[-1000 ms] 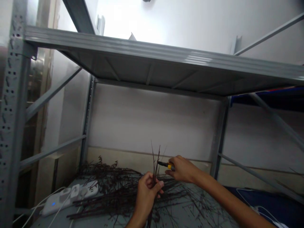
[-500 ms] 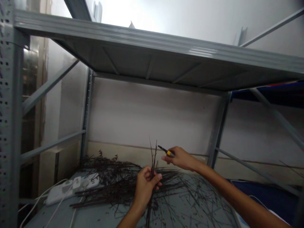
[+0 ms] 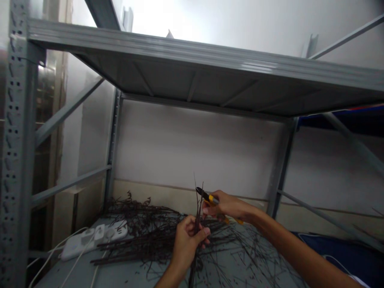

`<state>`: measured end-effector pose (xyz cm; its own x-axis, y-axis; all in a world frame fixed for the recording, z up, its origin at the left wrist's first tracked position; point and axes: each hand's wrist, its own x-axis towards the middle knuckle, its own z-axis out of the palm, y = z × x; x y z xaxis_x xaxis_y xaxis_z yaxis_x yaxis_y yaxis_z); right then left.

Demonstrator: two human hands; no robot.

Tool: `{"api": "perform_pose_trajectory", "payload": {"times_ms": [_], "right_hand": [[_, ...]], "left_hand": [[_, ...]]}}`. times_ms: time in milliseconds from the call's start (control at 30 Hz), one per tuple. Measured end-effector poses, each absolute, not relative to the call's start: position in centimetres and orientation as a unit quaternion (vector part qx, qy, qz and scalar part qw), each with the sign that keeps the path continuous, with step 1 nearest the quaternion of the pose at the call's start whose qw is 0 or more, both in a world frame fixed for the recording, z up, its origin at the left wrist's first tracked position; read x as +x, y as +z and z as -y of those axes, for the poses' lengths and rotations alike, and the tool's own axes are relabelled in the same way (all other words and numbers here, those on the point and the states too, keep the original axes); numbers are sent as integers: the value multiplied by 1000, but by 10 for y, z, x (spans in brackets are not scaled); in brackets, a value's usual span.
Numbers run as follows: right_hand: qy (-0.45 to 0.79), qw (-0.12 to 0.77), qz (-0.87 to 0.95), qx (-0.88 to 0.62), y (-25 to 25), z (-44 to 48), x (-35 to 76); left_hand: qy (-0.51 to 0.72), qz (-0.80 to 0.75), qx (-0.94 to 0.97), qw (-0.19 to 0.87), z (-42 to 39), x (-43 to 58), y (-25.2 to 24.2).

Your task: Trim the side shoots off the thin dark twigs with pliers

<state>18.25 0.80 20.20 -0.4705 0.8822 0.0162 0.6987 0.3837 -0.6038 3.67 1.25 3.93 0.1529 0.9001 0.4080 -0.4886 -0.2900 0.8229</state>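
My left hand (image 3: 189, 239) is closed around a small bundle of thin dark twigs (image 3: 198, 218), held upright with their tips above the fingers. My right hand (image 3: 225, 205) grips a pair of pruning shears (image 3: 212, 199) with yellow-and-grey handles. Their dark blades reach left to the upper twigs; whether they touch a twig I cannot make out. Beneath and behind my left hand lies a pile of dark branching twigs (image 3: 147, 236) on the grey shelf surface (image 3: 120, 276).
A white power strip (image 3: 93, 240) with plugs and cables sits at the left. Overhead runs a grey metal shelf beam (image 3: 180, 52), with an upright post (image 3: 19, 160) at the left. Thin cut twigs (image 3: 255, 252) are scattered to the right, near dark blue fabric (image 3: 345, 252).
The shears have moved left and turned, so the blades now lie at the upper twigs. More of their yellow handles shows. The whole view has shifted slightly.
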Motion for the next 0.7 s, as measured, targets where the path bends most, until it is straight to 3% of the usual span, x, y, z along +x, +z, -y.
{"api": "perform_pose_trajectory", "payload": {"times_ms": [500, 700], "right_hand": [[270, 71, 861, -426, 217, -3, 195], [86, 145, 850, -499, 215, -13, 197]], "left_hand": [[609, -186, 501, 586, -8, 35, 34], [622, -204, 491, 575, -11, 32, 30]]}}
